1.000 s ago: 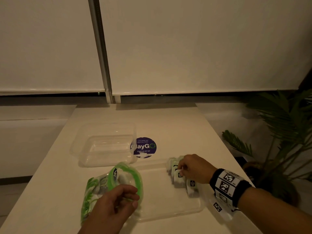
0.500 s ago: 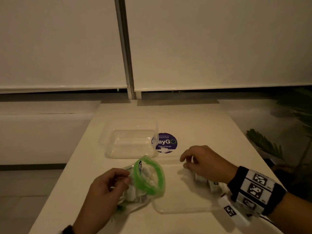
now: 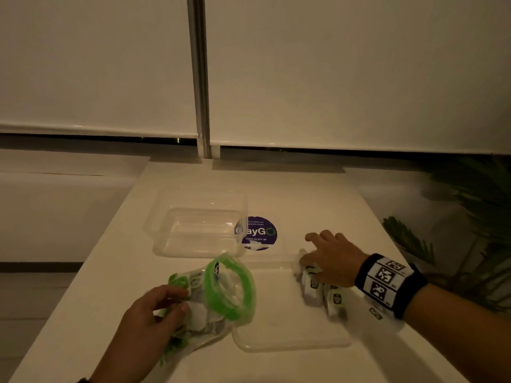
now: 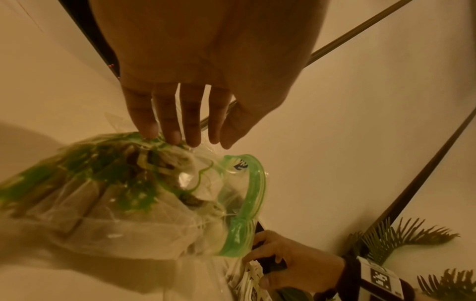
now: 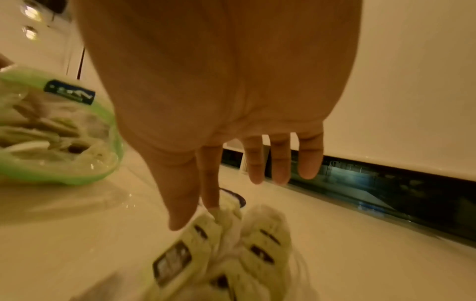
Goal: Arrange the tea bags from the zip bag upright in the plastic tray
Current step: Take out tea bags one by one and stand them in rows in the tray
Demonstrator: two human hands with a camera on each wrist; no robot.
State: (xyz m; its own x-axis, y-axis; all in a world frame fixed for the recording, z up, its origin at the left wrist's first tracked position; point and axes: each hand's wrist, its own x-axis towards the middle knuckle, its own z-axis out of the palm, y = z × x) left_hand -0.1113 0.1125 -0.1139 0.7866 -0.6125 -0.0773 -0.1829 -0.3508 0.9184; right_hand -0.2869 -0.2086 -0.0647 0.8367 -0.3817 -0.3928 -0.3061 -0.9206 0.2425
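Meanwhile left hand (image 3: pixel 149 319) grips the zip bag (image 3: pixel 218 294) mouth-open for access; right hand's (image 3: pixel 331 261) relaxed fingers (image 5: pixel 211 183) steady upright tea bags (image 3: pixel 318 288) in the tray (image 3: pixel 290 341).

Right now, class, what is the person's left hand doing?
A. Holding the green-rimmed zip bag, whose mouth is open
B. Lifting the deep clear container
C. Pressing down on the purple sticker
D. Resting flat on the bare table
A: the left hand grips the zip bag near its middle, and the bag's green mouth gapes open toward the right hand, which rests on the tea bags in the plastic tray.
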